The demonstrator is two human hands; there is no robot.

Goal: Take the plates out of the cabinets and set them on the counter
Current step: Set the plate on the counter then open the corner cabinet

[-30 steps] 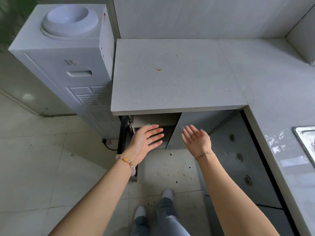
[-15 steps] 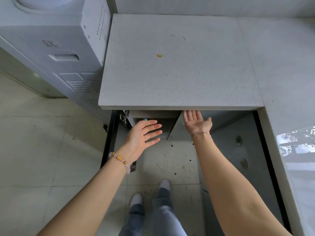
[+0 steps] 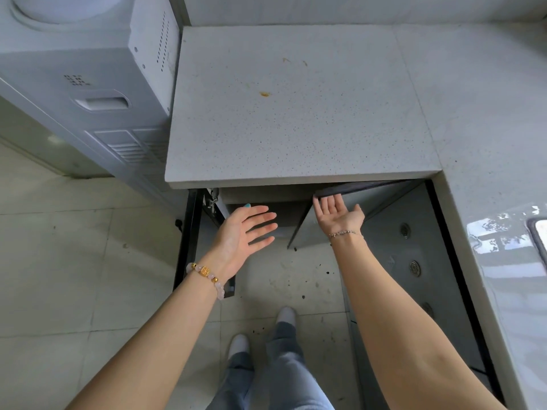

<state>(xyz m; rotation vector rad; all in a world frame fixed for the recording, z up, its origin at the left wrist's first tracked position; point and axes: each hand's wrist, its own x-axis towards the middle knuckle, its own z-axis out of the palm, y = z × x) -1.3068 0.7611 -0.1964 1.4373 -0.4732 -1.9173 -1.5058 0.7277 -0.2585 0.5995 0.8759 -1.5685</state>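
Under the tabletop [image 3: 296, 128] edge: left hand [image 3: 245, 229] is hovering, spread and empty, at the open cabinet [image 3: 266, 199]; right hand [image 3: 337, 216], fingers straight, is touching the door [image 3: 307, 235] top. Plates not showing. Risk: door swinging onto fingers, knuckles knocking the overhang.

Left hand [image 3: 242, 232] spread below counter [image 3: 296, 119] front edge, before open cabinet [image 3: 260, 194]. Right hand [image 3: 337, 216] palm-up under same edge, fingertips at cabinet door [image 3: 381, 199] top.

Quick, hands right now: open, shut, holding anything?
Left hand: open, fingers spread, holding nothing.
Right hand: open, palm up, fingers straight, holding nothing.
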